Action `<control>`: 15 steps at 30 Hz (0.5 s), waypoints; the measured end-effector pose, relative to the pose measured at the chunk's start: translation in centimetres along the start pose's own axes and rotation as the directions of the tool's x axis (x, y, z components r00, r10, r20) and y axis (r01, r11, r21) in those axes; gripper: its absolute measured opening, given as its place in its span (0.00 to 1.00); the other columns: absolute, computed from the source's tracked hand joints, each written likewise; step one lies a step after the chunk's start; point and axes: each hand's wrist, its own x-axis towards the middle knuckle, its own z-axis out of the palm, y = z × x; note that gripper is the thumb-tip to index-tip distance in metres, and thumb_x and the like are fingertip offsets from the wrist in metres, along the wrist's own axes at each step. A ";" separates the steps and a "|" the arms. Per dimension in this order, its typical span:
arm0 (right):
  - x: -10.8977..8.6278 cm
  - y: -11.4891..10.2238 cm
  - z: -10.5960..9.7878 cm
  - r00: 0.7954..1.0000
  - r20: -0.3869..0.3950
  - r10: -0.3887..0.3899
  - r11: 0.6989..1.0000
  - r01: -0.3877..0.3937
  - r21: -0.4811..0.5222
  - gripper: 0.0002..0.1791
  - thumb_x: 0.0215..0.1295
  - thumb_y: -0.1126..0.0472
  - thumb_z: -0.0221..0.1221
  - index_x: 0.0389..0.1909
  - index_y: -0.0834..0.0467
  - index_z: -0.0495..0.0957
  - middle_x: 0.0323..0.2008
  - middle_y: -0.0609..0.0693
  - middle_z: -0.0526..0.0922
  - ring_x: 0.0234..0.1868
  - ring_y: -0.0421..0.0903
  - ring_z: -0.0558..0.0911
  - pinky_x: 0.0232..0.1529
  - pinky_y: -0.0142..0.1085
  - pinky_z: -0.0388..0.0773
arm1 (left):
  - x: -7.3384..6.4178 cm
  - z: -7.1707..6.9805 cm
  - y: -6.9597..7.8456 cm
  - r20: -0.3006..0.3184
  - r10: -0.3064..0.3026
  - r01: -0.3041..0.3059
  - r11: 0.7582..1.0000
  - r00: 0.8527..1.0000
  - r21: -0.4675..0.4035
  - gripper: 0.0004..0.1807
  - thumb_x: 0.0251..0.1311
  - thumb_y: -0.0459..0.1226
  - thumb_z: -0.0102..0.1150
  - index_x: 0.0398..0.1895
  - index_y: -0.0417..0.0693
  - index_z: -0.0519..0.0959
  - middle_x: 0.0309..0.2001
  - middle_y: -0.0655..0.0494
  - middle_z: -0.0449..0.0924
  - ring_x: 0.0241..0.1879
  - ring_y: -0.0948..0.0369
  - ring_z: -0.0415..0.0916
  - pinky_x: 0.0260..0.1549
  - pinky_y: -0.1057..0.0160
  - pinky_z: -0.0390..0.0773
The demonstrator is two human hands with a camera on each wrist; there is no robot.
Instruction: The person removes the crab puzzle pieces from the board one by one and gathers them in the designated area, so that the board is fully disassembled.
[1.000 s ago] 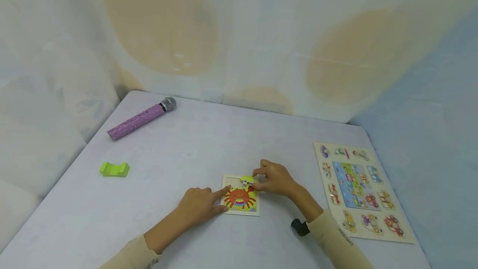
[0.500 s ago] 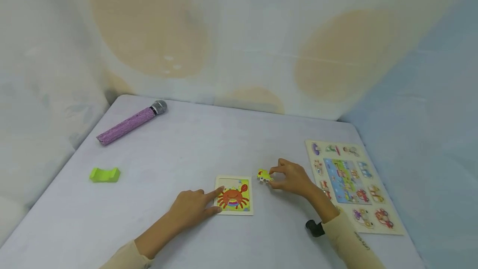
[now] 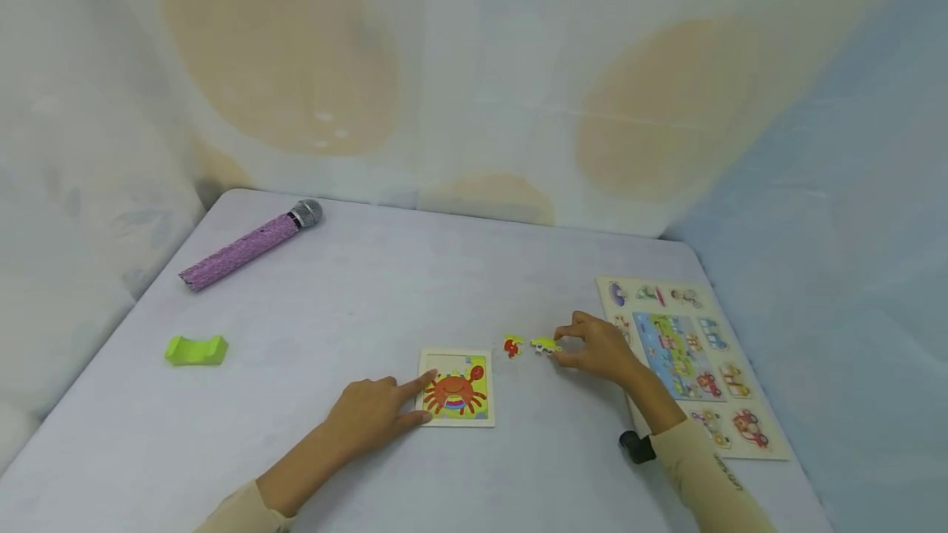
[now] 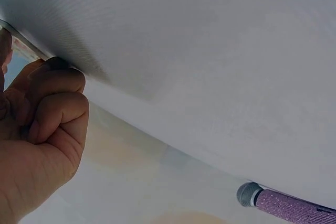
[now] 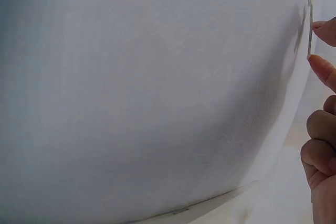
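In the head view a small square crab jigsaw puzzle point(image 3: 456, 424) lies on the table, with bare wood at its upper left. My left hand point(image 3: 368, 411) keeps a straight index finger and thumb on its left side; the other fingers are curled in the left wrist view. To the right of the puzzle, my right hand point(image 3: 601, 350) pinches a yellow-green puzzle piece point(image 3: 544, 345) between thumb and index finger. In the right wrist view the piece appears as a thin edge at the fingertips. Just left of it lies a red-and-yellow puzzle piece point(image 3: 513, 346).
A larger picture puzzle board point(image 3: 741, 344) lies at the right, partly behind my right hand. At the back left is a purple microphone point(image 3: 240, 252), and nearer, a lime-green block point(image 3: 196, 351). A black object point(image 3: 637, 447) sits at my right cuff. Curtains hang behind the table.
My right hand has moved right from the crab puzzle, carrying the yellow-green piece. The red-and-yellow piece now lies apart from it. My left hand has stayed at the puzzle; the head view has shifted.
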 end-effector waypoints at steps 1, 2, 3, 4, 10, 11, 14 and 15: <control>0.0 0.1 0.1 1.000 0.006 0.004 1.000 -0.004 0.000 0.14 0.49 0.53 0.75 0.36 0.53 0.89 0.24 0.48 0.68 0.23 0.35 0.58 0.23 0.29 0.57 | 0.0 0.0 0.0 0.004 -0.002 0.002 1.000 1.000 0.000 0.31 0.59 0.60 0.61 0.67 0.68 0.73 0.21 0.58 0.70 0.17 0.62 0.57 0.21 0.63 0.63; 0.0 0.1 0.1 1.000 0.013 0.003 1.000 -0.003 -0.001 0.14 0.49 0.52 0.75 0.36 0.53 0.89 0.24 0.48 0.68 0.23 0.35 0.58 0.23 0.29 0.57 | 0.0 0.1 -0.1 0.005 -0.004 0.004 1.000 1.000 0.002 0.32 0.59 0.60 0.61 0.67 0.68 0.73 0.21 0.58 0.70 0.17 0.62 0.58 0.21 0.63 0.63; 0.0 0.1 0.1 1.000 0.021 0.008 1.000 -0.008 -0.001 0.15 0.49 0.52 0.75 0.37 0.53 0.89 0.24 0.47 0.68 0.23 0.35 0.58 0.23 0.29 0.56 | 0.0 0.1 -0.1 0.005 -0.004 0.004 1.000 1.000 0.004 0.32 0.59 0.60 0.62 0.67 0.69 0.73 0.21 0.58 0.70 0.17 0.62 0.58 0.21 0.63 0.63; 0.0 0.1 0.2 0.999 0.029 0.015 1.000 -0.014 -0.003 0.15 0.49 0.52 0.75 0.37 0.53 0.89 0.24 0.47 0.67 0.23 0.35 0.58 0.24 0.29 0.56 | -0.1 0.1 -0.2 0.003 -0.002 0.002 1.000 1.000 0.006 0.32 0.59 0.60 0.61 0.67 0.69 0.74 0.21 0.57 0.70 0.17 0.62 0.58 0.21 0.63 0.63; -0.2 0.0 0.1 0.998 0.045 0.034 0.999 -0.033 -0.011 0.19 0.49 0.48 0.75 0.41 0.53 0.88 0.26 0.46 0.68 0.24 0.36 0.60 0.24 0.29 0.58 | 0.0 0.2 -0.3 -0.013 0.015 -0.015 1.000 1.000 0.014 0.31 0.59 0.60 0.61 0.67 0.68 0.74 0.20 0.58 0.69 0.17 0.63 0.56 0.20 0.64 0.62; -0.2 -0.1 0.1 0.999 0.041 0.033 0.999 -0.033 -0.003 0.20 0.48 0.48 0.75 0.42 0.53 0.88 0.27 0.46 0.68 0.25 0.36 0.61 0.24 0.29 0.58 | 0.0 0.2 -0.3 -0.014 0.017 -0.017 1.000 1.000 0.014 0.31 0.59 0.60 0.61 0.67 0.68 0.74 0.20 0.59 0.69 0.17 0.63 0.56 0.20 0.64 0.61; -0.3 -0.2 0.1 0.999 0.026 0.021 0.999 -0.022 0.034 0.24 0.47 0.46 0.76 0.44 0.54 0.88 0.28 0.46 0.68 0.26 0.36 0.62 0.25 0.28 0.59 | 0.0 0.1 -0.3 -0.018 0.023 -0.023 1.000 1.000 0.009 0.31 0.60 0.60 0.61 0.67 0.67 0.74 0.20 0.59 0.68 0.17 0.63 0.56 0.20 0.64 0.61; -0.3 -0.3 0.1 1.000 0.022 0.015 0.999 -0.016 0.046 0.24 0.47 0.46 0.76 0.44 0.54 0.88 0.28 0.46 0.68 0.27 0.36 0.62 0.25 0.28 0.59 | 0.0 0.1 -0.2 -0.018 0.025 -0.025 1.000 1.000 0.006 0.31 0.60 0.60 0.61 0.67 0.67 0.74 0.20 0.58 0.68 0.17 0.63 0.56 0.20 0.64 0.62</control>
